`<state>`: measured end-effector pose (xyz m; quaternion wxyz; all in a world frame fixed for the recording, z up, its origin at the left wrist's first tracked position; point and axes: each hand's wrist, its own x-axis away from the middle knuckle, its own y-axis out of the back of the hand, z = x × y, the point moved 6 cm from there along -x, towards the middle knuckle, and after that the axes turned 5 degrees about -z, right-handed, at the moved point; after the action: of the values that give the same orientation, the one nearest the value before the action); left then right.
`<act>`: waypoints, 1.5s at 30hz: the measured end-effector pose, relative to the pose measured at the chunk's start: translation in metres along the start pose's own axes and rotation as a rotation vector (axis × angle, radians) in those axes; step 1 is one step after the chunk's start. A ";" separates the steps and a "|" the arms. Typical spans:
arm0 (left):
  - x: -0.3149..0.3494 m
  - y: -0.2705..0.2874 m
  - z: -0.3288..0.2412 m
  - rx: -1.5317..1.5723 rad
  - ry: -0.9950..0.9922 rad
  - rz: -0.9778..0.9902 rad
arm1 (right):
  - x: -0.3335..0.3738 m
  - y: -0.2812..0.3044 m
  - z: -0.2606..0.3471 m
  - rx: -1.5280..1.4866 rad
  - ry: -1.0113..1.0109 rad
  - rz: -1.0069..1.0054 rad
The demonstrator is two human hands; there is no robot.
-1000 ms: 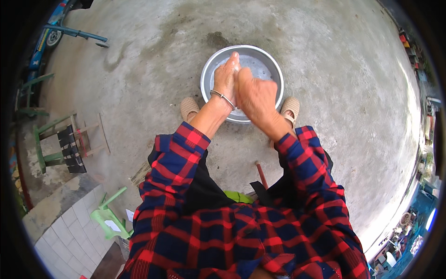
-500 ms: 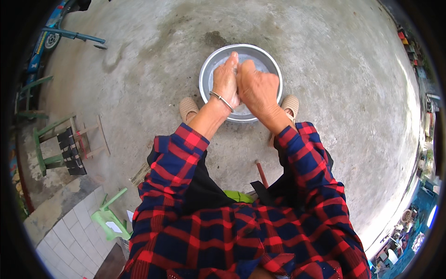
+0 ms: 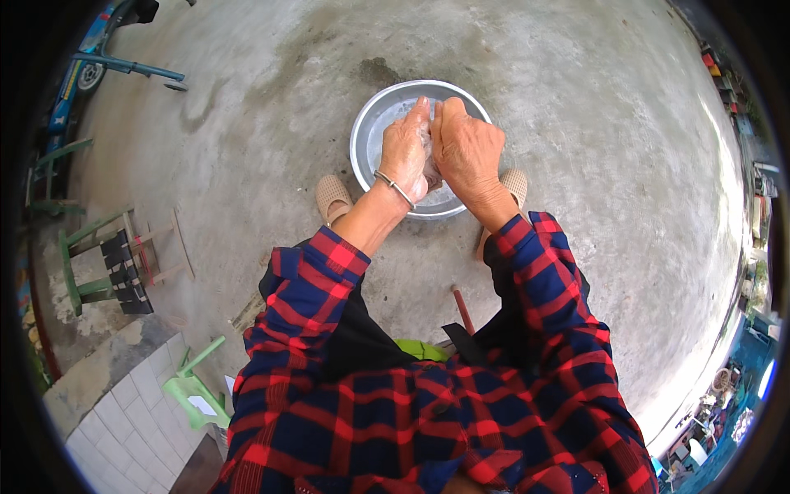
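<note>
Between the wearer's knees, a green item (image 3: 422,349) and, just beyond, a reddish stick (image 3: 463,309). Further out, both hands over the basin (image 3: 367,140). Right hand (image 3: 471,148) clenched on a whitish wad (image 3: 430,169), which sits between the two hands above the basin; wet cloth or foam, can't tell. Left hand (image 3: 403,152) against the wad's other side, thumb up, fingers hidden, so can't tell if it grips; bracelet (image 3: 395,188) on that wrist. Basin is round, metal, upright on the floor (image 3: 625,206); pale, wet-looking inside, depth unclear, hands cover much of it. Beige shoes (image 3: 332,196) either side of it.

Vs half a second ago: right hand shifted right, gap between hands wider, more of the wad showing. Left hand about the same. Basin roughly in place.

Off left: pale green stool (image 3: 196,397) with white paper on it, then a strap-seat stool (image 3: 123,272). Farthest, upper left: blue vehicle (image 3: 82,74), partly cut off.
</note>
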<state>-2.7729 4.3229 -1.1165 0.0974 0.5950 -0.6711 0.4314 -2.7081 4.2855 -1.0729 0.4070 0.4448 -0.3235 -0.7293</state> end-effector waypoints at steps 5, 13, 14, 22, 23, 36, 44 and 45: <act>-0.028 0.023 0.000 -0.037 -0.083 0.207 | 0.015 -0.004 0.016 -0.019 0.138 -0.078; -0.016 0.010 0.003 0.012 -0.023 0.016 | 0.005 -0.008 0.004 0.036 0.028 -0.068; -0.003 -0.005 -0.001 0.001 0.015 0.018 | -0.001 0.000 -0.001 0.052 0.009 -0.035; -0.017 0.007 0.002 -0.037 -0.042 0.144 | -0.009 0.005 -0.012 0.042 -0.046 -0.108; -0.018 0.006 -0.002 -0.016 -0.043 0.182 | -0.009 0.002 -0.017 -0.162 -0.082 -0.135; -0.009 0.009 -0.051 -0.068 -0.276 0.148 | -0.006 -0.001 -0.019 -1.499 -0.596 0.284; -0.009 0.005 -0.050 -0.042 -0.276 0.207 | -0.010 0.005 -0.020 -1.361 -0.599 0.366; -0.008 0.005 -0.049 -0.059 -0.271 0.206 | -0.010 0.004 -0.019 -1.333 -0.600 0.383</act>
<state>-2.7938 4.3625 -1.0936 -0.0214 0.5727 -0.7478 0.3351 -2.6866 4.2900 -1.0736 0.6040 -0.1773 0.0176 -0.7769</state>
